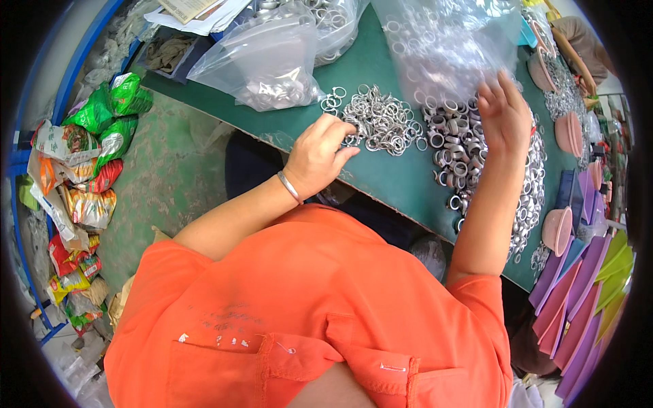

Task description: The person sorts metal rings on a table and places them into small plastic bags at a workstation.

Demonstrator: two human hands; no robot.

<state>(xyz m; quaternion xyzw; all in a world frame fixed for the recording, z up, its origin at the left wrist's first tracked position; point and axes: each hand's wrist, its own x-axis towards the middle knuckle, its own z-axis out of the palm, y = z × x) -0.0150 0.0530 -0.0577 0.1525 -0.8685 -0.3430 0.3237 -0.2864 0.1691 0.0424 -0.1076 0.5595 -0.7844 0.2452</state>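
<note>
Thin silver rings — heaped just right of the left fingers.

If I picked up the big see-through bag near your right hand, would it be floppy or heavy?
The clear bag would probably flop, because its thin plastic looks wrinkled. It may feel heavy, since many shiny, metal-looking rings show inside.

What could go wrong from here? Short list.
1. Mixing: the thin-ring pile and the chunky-ring pile sit close together, so the left hand, at the thin rings, could push some across.
2. Falls: some chunky rings lie near the near edge of the green table; a nudge might send them off.
3. Snagging: the right hand is right by the clear bag of rings and might drag it over the pile.
</note>
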